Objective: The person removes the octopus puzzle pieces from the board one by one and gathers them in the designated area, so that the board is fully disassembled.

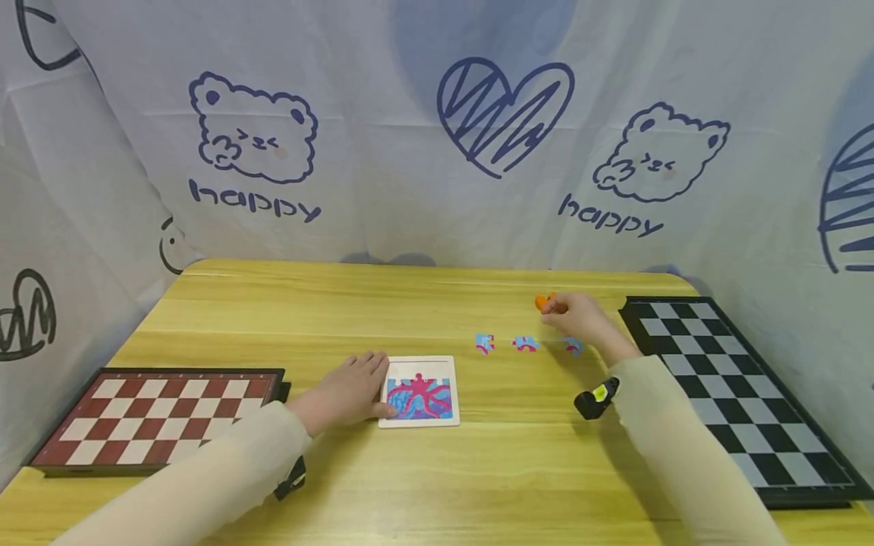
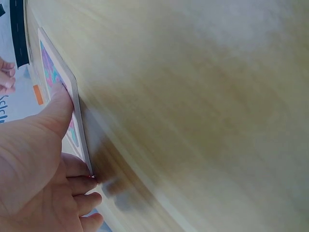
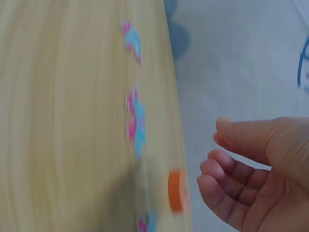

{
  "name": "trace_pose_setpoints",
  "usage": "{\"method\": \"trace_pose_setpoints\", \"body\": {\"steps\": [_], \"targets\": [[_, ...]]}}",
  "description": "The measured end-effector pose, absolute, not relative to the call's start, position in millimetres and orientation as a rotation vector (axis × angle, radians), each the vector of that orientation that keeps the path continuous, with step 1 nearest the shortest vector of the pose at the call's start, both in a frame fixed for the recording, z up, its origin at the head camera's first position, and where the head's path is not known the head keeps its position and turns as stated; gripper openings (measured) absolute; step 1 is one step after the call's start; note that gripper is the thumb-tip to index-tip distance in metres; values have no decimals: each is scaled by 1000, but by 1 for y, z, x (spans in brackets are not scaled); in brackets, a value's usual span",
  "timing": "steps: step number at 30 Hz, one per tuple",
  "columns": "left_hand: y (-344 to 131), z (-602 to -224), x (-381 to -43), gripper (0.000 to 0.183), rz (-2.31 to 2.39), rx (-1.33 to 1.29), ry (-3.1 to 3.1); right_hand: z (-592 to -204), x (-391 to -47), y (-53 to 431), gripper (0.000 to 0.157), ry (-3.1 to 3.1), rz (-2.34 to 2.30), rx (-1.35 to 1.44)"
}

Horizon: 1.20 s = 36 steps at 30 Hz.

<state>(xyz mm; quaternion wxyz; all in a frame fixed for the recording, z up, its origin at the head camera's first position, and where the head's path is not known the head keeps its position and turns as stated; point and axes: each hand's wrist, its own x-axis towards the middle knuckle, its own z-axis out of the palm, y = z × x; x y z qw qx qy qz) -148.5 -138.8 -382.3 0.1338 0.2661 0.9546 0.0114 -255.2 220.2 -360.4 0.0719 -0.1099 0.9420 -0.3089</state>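
A white-framed jigsaw puzzle board (image 1: pixel 419 423) lies flat on the table, its lower part showing a pink octopus on blue. My left hand (image 1: pixel 350 390) rests at its left edge, fingers stretched forward, thumb on the board's face; in the left wrist view the thumb (image 2: pixel 60 108) presses on top. Over the table at the right, my right hand (image 1: pixel 579 315) hovers with loosely bent fingers and nothing between them. Beside its fingertips sits a small orange piece (image 3: pixel 176 190), apart from them in the right wrist view. Three loose puzzle pieces lie in a row: left (image 1: pixel 485 343), middle (image 1: pixel 526 343), right (image 1: pixel 573 346).
A red and white checkered board (image 1: pixel 164 409) lies at the left, partly under the left sleeve. At the right is a black and white checkered board (image 1: pixel 744 394). Behind the wooden table (image 1: pixel 382 303) hangs a white curtain (image 1: pixel 382 152) with bear and heart drawings.
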Motion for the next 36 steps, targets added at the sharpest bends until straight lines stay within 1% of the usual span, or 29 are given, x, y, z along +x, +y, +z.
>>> {"method": "trace_pose_setpoints", "body": {"steps": [8, 17, 20, 28, 36], "targets": [[-139, -384, -148, 81, 23, 766, 2774, -356, -241, 166, 21, 2745, -1030, -523], [-138, -385, -148, 81, 27, 761, 2774, -366, -224, 112, 20, 2592, -1119, -791], [-138, -385, -148, 81, 23, 754, 2777, -372, -217, 96, 21, 2542, -1108, -824], [-139, -385, -149, 81, 12, 766, 2787, -386, -203, 65, 19, 2437, -1037, -865], [-140, -385, -150, 80, -14, 798, 2790, -394, -198, 44, 24, 2437, -950, -991]]}}
